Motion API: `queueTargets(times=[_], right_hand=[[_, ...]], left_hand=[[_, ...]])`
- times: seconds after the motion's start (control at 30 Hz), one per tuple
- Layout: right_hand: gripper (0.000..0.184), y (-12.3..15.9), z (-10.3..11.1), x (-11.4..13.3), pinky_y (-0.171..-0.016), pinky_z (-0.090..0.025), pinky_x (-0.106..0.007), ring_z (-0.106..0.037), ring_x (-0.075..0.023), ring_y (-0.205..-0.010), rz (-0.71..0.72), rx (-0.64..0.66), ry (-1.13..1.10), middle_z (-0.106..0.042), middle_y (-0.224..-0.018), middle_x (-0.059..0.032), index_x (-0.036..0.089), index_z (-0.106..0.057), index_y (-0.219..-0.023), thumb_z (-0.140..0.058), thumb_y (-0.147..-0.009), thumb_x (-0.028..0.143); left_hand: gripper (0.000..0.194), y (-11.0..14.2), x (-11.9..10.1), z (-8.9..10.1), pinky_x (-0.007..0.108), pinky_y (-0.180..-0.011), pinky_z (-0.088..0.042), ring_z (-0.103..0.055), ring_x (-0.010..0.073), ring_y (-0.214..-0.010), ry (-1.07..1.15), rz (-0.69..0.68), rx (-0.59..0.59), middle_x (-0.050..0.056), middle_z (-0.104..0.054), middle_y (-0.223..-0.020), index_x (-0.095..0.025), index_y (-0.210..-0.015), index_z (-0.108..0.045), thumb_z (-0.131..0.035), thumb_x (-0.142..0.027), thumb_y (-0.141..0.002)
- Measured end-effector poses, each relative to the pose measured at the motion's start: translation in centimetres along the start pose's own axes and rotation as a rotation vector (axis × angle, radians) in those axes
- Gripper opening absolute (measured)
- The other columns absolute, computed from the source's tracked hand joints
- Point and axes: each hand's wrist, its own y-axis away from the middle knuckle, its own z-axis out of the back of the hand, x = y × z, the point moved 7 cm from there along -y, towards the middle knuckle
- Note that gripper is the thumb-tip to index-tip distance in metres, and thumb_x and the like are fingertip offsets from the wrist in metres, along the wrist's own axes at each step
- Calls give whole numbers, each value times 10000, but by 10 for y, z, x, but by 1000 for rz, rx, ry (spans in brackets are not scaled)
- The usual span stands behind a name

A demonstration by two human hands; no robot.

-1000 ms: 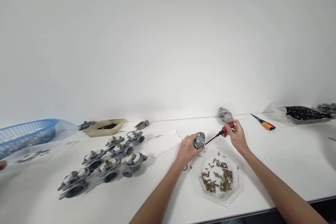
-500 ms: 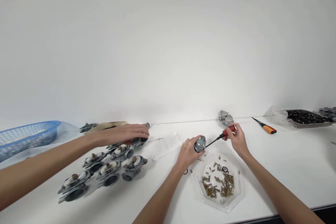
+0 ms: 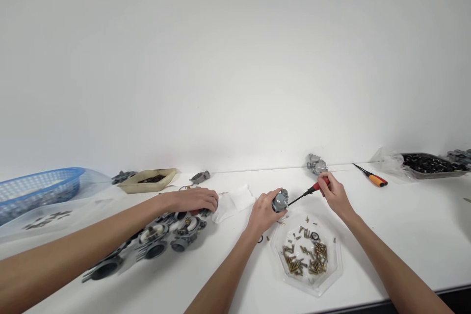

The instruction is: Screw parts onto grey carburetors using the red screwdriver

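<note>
Across the back stands a plain white wall, and below it runs a long white bench. Another person's arm reaches in from the left over a cluster of grey metal bodies with wide round mouths; what it grasps there is hidden. Behind that arm sits a blue perforated basket. Near the bench's front edge, an octagonal clear tray lies below and between the person's own hands. At the far right, a dark tray is filled with black pieces, and a cream tray rests near the wall on the left. A white sheet lies flat just left of the person's left hand. That hand is clamped around a rounded grey metal part, held up off the bench just behind the octagonal tray. The right hand has its fingers closed on the handle of a red-handled screwdriver, whose thin shaft slants down to the part's right side; whether the tip is seated is too small to tell. Smallest are the brass-coloured screws heaped in the octagonal tray, beside a black ring.
</note>
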Motion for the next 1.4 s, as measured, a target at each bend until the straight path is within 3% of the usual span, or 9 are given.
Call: queueTargets(times=[0.2, 0.37, 0.53, 0.7, 0.83, 1.0, 1.17, 1.33, 1.4], right_hand=[[262, 1, -1, 10, -584, -458, -286, -554, -175, -642, 109, 42, -42, -637, -765, -17, 234, -526, -1066, -489, -942, 461], [238, 1, 1, 11, -537, -391, -275, -451, -147, -534, 44, 25, 72, -605, -648, 10, 235, -537, -903, -479, -956, 460], [285, 2, -1, 17, -615, -473, -294, -570, -182, -669, 119, 54, 25, -681, -821, -32, 235, -524, -1164, -462, -954, 416], [275, 1, 1, 12, -558, -445, -291, -522, -166, -534, 26, 81, 115, -629, -635, 8, 242, -577, -1061, -438, -970, 461], [332, 1, 1, 16, -584, -471, -290, -592, -191, -665, 83, 92, 40, -680, -795, -29, 238, -530, -1193, -499, -932, 441], [274, 0, 3, 13, -507, -404, -280, -479, -156, -502, 21, 31, 126, -624, -624, 7, 238, -592, -957, -481, -943, 488], [306, 1, 2, 19, -544, -443, -281, -577, -189, -629, 97, 49, 34, -671, -748, -17, 235, -540, -1139, -529, -903, 430], [237, 0, 2, 12, -521, -411, -283, -498, -162, -519, 18, 36, 131, -648, -633, 4, 242, -576, -918, -512, -928, 470], [229, 1, 2, 14, -530, -427, -283, -540, -178, -563, 38, 27, 94, -648, -653, -2, 240, -575, -977, -517, -922, 455]], left_hand=[[574, 0, -1, 2, 371, -886, -502, -640, 291, -1023, -17, 1, -22, -78, -707, -1183, -446, -1305, -533, -694, -343, -764], [578, 1, -1, 2, 366, -870, -504, -641, 289, -1006, -34, -17, -36, -75, -711, -1171, -440, -1317, -527, -695, -350, -771], [580, 1, -3, 1, 378, -897, -496, -624, 287, -1018, -40, -26, -17, -48, -703, -1196, -405, -1331, -518, -691, -320, -784], [605, 0, -4, 0, 387, -893, -497, -610, 283, -1029, -48, -14, 7, -18, -697, -1219, -331, -1344, -524, -714, -297, -770], [608, 0, -2, -1, 399, -912, -488, -600, 284, -1046, -49, 3, 21, 3, -699, -1208, -310, -1353, -525, -715, -301, -776], [612, 0, -2, -1, 384, -904, -491, -608, 272, -1043, -46, -12, 3, -2, -697, -1213, -328, -1340, -544, -725, -266, -759], [615, 0, -1, -1, 384, -893, -492, -616, 273, -1016, -63, -8, -2, 5, -713, -1164, -318, -1338, -550, -737, -275, -754], [613, 0, -2, -1, 385, -898, -489, -611, 271, -1019, -60, -22, 0, 8, -710, -1166, -314, -1339, -548, -735, -272, -757], [618, 0, -1, -1, 385, -905, -486, -609, 270, -1024, -58, -15, 2, 6, -709, -1169, -319, -1345, -543, -731, -270, -759]])
